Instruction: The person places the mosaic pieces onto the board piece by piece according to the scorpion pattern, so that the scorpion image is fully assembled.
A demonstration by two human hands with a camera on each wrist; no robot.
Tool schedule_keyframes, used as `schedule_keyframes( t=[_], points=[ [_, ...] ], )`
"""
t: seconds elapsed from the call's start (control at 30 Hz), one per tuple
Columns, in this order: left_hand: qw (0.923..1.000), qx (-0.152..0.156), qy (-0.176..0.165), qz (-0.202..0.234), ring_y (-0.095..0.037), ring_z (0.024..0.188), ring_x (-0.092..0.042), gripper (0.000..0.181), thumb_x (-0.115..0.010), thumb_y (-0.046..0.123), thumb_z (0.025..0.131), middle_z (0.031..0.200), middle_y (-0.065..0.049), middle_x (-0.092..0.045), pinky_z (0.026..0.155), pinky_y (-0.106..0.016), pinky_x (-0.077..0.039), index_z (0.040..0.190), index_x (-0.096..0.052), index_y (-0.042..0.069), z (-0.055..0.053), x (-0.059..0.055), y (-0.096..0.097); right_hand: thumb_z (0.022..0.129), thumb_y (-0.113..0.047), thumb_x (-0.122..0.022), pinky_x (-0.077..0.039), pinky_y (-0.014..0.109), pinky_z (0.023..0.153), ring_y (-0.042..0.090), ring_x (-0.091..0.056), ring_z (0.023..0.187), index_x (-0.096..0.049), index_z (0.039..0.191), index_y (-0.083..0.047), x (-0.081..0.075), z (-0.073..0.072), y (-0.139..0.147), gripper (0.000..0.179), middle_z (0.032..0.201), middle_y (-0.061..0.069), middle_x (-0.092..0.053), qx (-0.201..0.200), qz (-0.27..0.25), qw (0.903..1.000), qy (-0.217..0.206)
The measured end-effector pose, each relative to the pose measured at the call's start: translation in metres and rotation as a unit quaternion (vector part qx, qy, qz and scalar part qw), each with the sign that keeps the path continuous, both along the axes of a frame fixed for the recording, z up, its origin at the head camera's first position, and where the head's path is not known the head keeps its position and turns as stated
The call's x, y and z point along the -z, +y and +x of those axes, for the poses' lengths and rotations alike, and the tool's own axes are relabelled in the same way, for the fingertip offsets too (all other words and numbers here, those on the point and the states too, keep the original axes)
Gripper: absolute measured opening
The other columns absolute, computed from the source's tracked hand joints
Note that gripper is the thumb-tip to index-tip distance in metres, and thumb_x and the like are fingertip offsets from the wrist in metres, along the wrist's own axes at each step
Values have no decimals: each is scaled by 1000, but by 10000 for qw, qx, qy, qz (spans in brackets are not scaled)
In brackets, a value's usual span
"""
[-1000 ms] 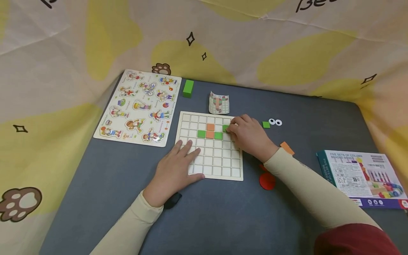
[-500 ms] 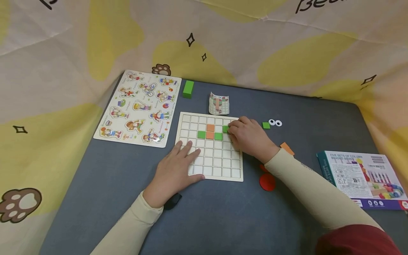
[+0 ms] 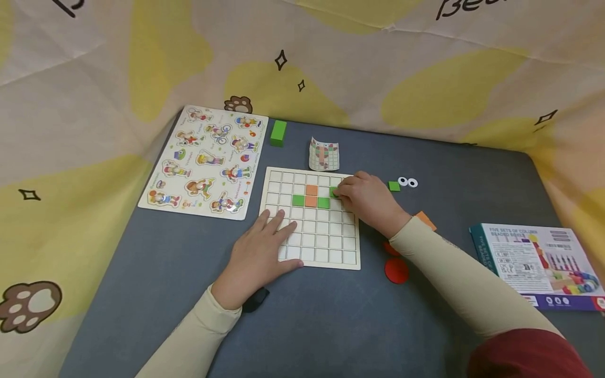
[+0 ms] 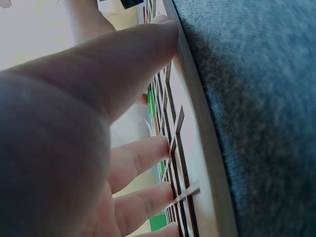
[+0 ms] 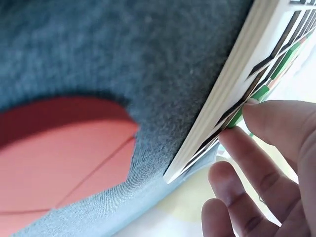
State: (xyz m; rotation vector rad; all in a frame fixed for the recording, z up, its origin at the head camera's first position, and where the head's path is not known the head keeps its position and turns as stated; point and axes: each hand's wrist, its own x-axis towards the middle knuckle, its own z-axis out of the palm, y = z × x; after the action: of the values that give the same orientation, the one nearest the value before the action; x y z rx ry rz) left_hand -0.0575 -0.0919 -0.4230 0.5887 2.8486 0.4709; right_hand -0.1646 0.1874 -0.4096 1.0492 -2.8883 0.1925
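A white grid board [image 3: 315, 242] lies on the table, with orange square tiles [image 3: 311, 201] and green square tiles [image 3: 298, 200] set in some of its cells. My left hand [image 3: 257, 257] rests on the board's left front part with fingers spread; in the left wrist view its thumb [image 4: 148, 42] lies on the board's edge. Near the right back corner my right hand [image 3: 371, 202] pinches a green square tile [image 3: 333, 192] against the grid. In the right wrist view thumb and forefinger meet at that green tile [image 5: 236, 117], partly hidden by them.
Behind the board stands a small curled pattern card [image 3: 324, 155], with a green block [image 3: 278, 133] and a picture puzzle [image 3: 204, 161] to its left. Rightward lie a loose green tile [image 3: 394, 186], white rings [image 3: 407, 182], an orange piece [image 3: 426, 220], red pieces [image 3: 396, 270] and a box [image 3: 536, 265].
Both hands stay almost where they were. The right fingertips shift only slightly at the green tile, and the view tilts a little.
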Motion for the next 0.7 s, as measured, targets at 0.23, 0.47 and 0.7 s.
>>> schedule_keyframes(
  t=[0.23,0.47,0.7],
  points=[
    [10000,6,30,25,-42,157,-26,85,-83,58,87,167,-16,-40,117,-57,-38,155,-57,16,0,0,0,97,-10,-78,-55,49,97,37,-64,112,-81,121,-6,1,0,3,25,120,14,-74,133,-130,9995,-239],
    [10000,24,28,66,-42,157,-27,84,-84,57,86,167,-16,-40,116,-58,-40,155,-57,15,0,1,1,97,-10,-75,-51,55,99,42,-62,114,-78,119,-1,-7,-1,36,24,121,20,-72,903,-167,9957,-101],
    [10000,-27,-32,70,-42,157,-26,85,-84,58,86,167,-15,-39,116,-58,-40,155,-57,16,1,-1,0,95,-1,-74,-56,60,83,48,-59,106,-81,111,3,-11,3,78,18,119,25,-72,1581,407,9863,257]
  ],
)
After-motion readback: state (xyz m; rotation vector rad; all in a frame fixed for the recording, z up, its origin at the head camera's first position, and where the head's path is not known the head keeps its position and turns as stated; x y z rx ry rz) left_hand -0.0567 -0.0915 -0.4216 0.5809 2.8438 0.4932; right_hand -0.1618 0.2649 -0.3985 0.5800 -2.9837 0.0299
